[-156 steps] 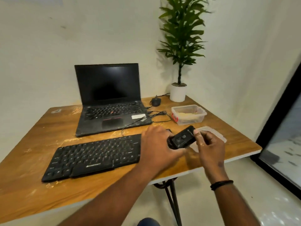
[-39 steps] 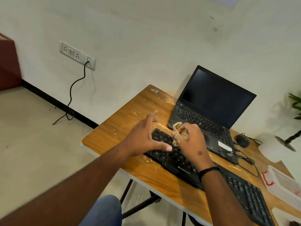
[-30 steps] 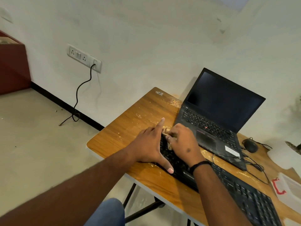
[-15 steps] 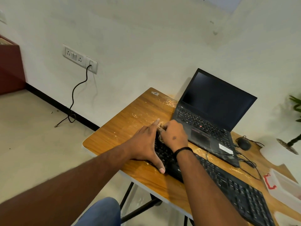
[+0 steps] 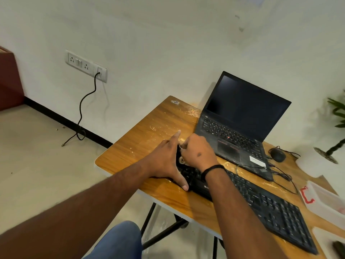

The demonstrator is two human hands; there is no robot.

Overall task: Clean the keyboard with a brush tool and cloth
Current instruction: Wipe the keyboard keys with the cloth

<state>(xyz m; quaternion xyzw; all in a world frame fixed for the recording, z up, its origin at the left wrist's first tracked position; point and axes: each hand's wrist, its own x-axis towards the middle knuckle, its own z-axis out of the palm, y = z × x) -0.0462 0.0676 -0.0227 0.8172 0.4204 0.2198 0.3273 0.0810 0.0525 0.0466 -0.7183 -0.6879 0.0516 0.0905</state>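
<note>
A black keyboard point(image 5: 261, 204) lies along the near edge of the wooden table point(image 5: 149, 139). My left hand point(image 5: 164, 161) lies flat over its left end, fingers straight, thumb stretched along the front edge. My right hand point(image 5: 197, 154) is curled around a small beige cloth point(image 5: 182, 160) and presses it on the keys at the keyboard's left end, right beside my left hand. Most of the cloth is hidden under my fingers. A dark object point(image 5: 338, 246), perhaps the brush tool, shows at the bottom right corner.
An open black laptop point(image 5: 240, 124) stands behind the keyboard, with a mouse point(image 5: 277, 154) and cables to its right. A clear plastic box point(image 5: 324, 200) and a white plant pot point(image 5: 313, 163) sit at the right. Pale crumbs dot the tabletop.
Over the last second my right hand with the cloth stayed at the keyboard's left end, shifting only slightly. My left hand kept pressing the same end. Five seconds ago both hands held a black tool.
</note>
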